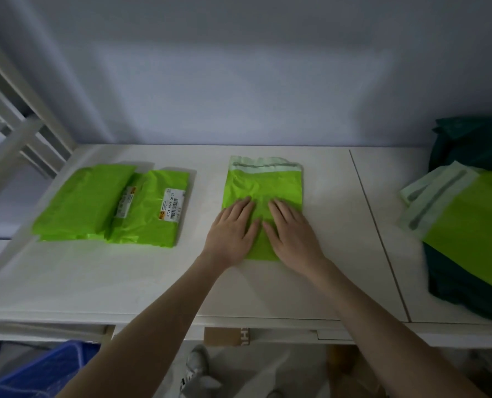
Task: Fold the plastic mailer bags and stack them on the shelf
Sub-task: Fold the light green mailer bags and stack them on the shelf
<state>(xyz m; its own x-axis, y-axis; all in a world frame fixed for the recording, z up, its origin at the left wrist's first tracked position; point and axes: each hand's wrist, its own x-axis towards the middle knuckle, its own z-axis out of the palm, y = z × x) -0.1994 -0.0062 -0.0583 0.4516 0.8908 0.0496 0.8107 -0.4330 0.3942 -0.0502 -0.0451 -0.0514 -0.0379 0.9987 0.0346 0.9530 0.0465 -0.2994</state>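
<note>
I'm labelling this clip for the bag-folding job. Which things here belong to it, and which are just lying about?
Belongs to the job:
green mailer bag under both hands
left hand
right hand
folded bags
unfolded bags
white shelf

Lying about:
dark green cloth
blue crate

The scene is dim, with a cool bluish cast over the pale wall (239,67). The brightest patch is the white shelf surface (339,225), lit softly from above and in front, without glare. Faint shadows sit under both forearms. Wide-angle distortion bends the white slatted frame (12,133) at the left edge. The dark green fabric pile (474,145) and the floor below look soft and smeared.
</note>
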